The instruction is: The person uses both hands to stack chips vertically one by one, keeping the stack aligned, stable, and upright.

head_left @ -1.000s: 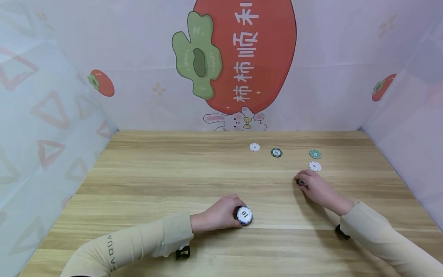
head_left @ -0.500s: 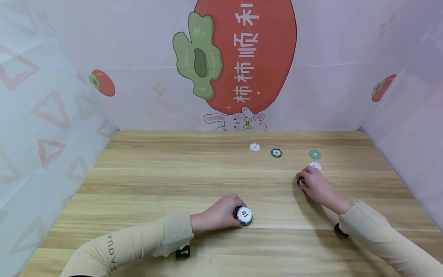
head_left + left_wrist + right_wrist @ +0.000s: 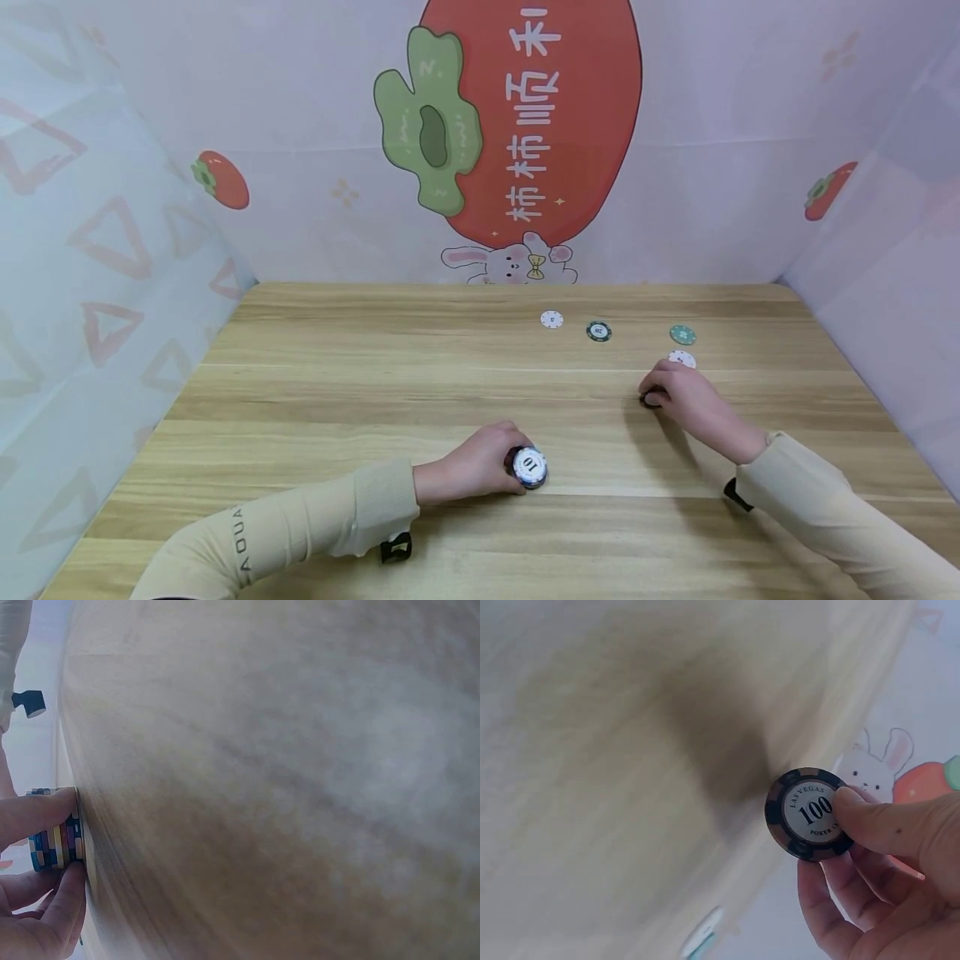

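Note:
My left hand grips a stack of poker chips, whose top chip is white and marked 10. In the left wrist view, thumb and fingers lie on both sides of the colourful chip edges, low against the table. My right hand pinches a black-and-brown poker chip with a white centre reading 100. The thumb presses its face, and the other fingers are behind it. In the head view most of this chip is hidden by the hand. A white chip lies just beyond the right hand.
At the back right of the wooden table lie a green chip, a dark-rimmed chip marked 20 and a white chip. Printed cloth walls stand along the back and both sides.
My right hand has shifted slightly, with the chip turned in its fingers and now more covered by the thumb. My left hand and the stack have stayed in place.

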`<control>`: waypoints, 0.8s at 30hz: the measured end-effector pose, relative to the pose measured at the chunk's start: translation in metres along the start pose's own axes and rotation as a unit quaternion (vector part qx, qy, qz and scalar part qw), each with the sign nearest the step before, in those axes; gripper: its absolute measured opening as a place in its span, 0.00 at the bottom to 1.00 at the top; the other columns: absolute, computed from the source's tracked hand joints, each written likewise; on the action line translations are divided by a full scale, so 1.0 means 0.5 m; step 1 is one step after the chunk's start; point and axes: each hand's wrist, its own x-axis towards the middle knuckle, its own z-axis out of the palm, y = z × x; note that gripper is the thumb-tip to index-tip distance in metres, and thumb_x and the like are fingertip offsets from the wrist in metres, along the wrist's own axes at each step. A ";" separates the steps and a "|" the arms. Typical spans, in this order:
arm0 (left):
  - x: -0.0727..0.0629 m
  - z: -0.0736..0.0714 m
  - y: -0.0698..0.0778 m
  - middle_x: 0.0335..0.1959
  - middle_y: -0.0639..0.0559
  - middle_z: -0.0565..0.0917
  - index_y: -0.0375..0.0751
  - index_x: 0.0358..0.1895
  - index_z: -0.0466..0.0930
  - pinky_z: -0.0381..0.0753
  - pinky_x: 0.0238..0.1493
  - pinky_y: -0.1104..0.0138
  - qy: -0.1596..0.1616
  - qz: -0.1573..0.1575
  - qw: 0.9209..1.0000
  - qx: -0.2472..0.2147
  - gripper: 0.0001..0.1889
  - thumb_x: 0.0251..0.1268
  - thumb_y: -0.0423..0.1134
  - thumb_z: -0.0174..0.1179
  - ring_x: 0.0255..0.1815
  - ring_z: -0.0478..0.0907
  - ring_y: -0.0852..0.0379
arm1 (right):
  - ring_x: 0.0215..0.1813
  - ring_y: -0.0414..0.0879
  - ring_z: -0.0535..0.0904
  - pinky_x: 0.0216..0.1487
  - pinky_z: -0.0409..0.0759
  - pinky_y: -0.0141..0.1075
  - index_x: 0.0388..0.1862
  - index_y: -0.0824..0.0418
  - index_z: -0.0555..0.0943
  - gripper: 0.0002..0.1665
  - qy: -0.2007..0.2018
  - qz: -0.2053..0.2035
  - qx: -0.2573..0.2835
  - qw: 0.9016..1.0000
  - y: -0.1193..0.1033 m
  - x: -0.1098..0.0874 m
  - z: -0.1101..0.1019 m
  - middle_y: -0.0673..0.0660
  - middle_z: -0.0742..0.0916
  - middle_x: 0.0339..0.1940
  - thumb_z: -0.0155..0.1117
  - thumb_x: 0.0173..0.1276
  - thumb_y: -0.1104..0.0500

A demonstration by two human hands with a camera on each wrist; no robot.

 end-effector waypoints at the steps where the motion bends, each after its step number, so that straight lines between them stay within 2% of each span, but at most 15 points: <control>1: 0.000 0.000 0.000 0.35 0.58 0.76 0.41 0.41 0.80 0.71 0.40 0.76 0.000 0.000 1.000 0.001 0.20 0.40 0.37 0.73 0.36 0.70 0.67 | 0.36 0.48 0.77 0.38 0.77 0.43 0.30 0.64 0.83 0.07 -0.002 -0.002 0.001 1.000 -0.002 0.001 -0.001 0.53 0.80 0.30 0.65 0.52 0.72; 10: 0.000 0.000 -0.001 0.35 0.58 0.76 0.41 0.41 0.80 0.71 0.40 0.76 0.003 0.003 1.000 0.005 0.19 0.40 0.37 0.72 0.36 0.70 0.67 | 0.36 0.48 0.78 0.36 0.77 0.40 0.31 0.62 0.84 0.07 -0.011 -0.003 0.047 0.999 -0.025 0.008 -0.007 0.53 0.82 0.31 0.65 0.53 0.71; 16: -0.001 0.000 0.000 0.35 0.58 0.75 0.41 0.41 0.80 0.71 0.39 0.76 0.001 0.000 1.000 0.001 0.19 0.40 0.37 0.72 0.36 0.70 0.67 | 0.35 0.46 0.80 0.33 0.77 0.35 0.33 0.60 0.85 0.07 -0.024 0.028 0.101 0.994 -0.037 0.011 -0.010 0.53 0.84 0.31 0.65 0.55 0.68; 21: -0.001 0.001 -0.001 0.35 0.58 0.75 0.41 0.41 0.80 0.71 0.39 0.76 0.001 -0.001 1.000 -0.001 0.19 0.40 0.37 0.72 0.36 0.70 0.67 | 0.31 0.44 0.80 0.27 0.76 0.30 0.33 0.64 0.85 0.06 -0.053 0.062 0.169 0.982 -0.049 0.018 -0.008 0.57 0.86 0.32 0.64 0.56 0.67; 24: -0.001 0.001 -0.001 0.35 0.58 0.75 0.42 0.41 0.80 0.71 0.40 0.76 0.000 -0.002 1.000 -0.002 0.19 0.40 0.37 0.72 0.36 0.70 0.67 | 0.30 0.43 0.80 0.27 0.79 0.32 0.35 0.67 0.84 0.07 -0.074 0.091 0.224 0.968 -0.058 0.019 -0.006 0.60 0.86 0.32 0.63 0.57 0.68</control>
